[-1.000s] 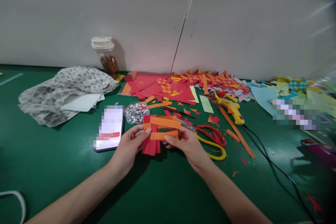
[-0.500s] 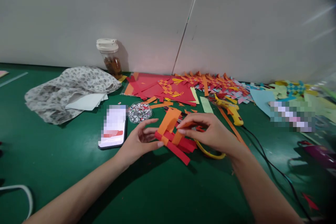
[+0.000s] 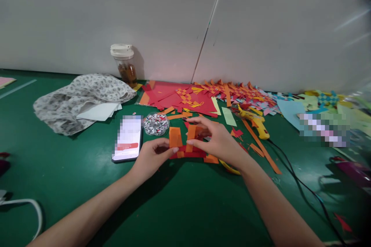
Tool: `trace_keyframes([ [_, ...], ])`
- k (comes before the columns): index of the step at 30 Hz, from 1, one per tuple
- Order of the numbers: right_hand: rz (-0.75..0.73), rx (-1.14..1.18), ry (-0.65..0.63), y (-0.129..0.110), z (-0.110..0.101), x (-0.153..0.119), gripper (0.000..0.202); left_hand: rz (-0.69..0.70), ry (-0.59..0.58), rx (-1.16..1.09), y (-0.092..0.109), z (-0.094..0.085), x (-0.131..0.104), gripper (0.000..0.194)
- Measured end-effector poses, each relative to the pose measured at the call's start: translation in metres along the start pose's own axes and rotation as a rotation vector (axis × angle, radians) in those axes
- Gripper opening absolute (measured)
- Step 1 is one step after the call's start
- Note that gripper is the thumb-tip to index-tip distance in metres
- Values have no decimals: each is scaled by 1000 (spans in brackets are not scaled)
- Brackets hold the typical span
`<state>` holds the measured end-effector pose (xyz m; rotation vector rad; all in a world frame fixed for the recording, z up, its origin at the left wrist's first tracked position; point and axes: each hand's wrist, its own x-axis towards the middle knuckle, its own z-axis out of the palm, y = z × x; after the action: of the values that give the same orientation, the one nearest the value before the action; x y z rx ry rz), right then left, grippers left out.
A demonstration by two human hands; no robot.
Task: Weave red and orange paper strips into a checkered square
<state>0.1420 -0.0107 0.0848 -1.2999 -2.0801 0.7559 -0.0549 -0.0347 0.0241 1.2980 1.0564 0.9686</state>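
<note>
Interlaced red and orange paper strips [image 3: 189,154] are positioned over the smooth green tabletop [image 3: 162,208]. Left hand [image 3: 152,157]: pinching their left end between thumb and fingers. Right hand [image 3: 220,143]: gripping one upright orange paper strip [image 3: 191,133]. Rectangular dark-edged smartphone [image 3: 128,137]: beside the left hand.

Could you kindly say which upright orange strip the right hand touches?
The upright orange strip on the right: the right hand has its thumb on it; the other upright strip stands nearer the left hand.

A pale grey, seamed partition [image 3: 87,11] stands behind a glossy green tabletop [image 3: 174,208].
</note>
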Motion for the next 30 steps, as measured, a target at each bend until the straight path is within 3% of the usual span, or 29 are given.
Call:
trace_keyframes([
  [8, 33, 228, -29, -1, 17, -1, 41, -8, -45, -1, -4, 5, -1, 17],
  [12, 22, 299, -36, -7, 25, -2, 37, -16, -110, -72, -4, 5, -2, 29],
  [19, 13, 391, -81, -14, 33, -3, 31, 32, -59, 71, -8, 3, -2, 25],
  [22, 28, 384, -5, -8, 32, -3, 41, 18, -51, 63, -4, 2, -2, 25],
  [24, 71, 370, -30, -1, 29, -5, 49, -9, -28, 27, -1, 2, -1, 24],
  [30, 216, 330, -91, 18, 31, -12, 26, -136, 31, -84, 3, 3, 1, 24],
])
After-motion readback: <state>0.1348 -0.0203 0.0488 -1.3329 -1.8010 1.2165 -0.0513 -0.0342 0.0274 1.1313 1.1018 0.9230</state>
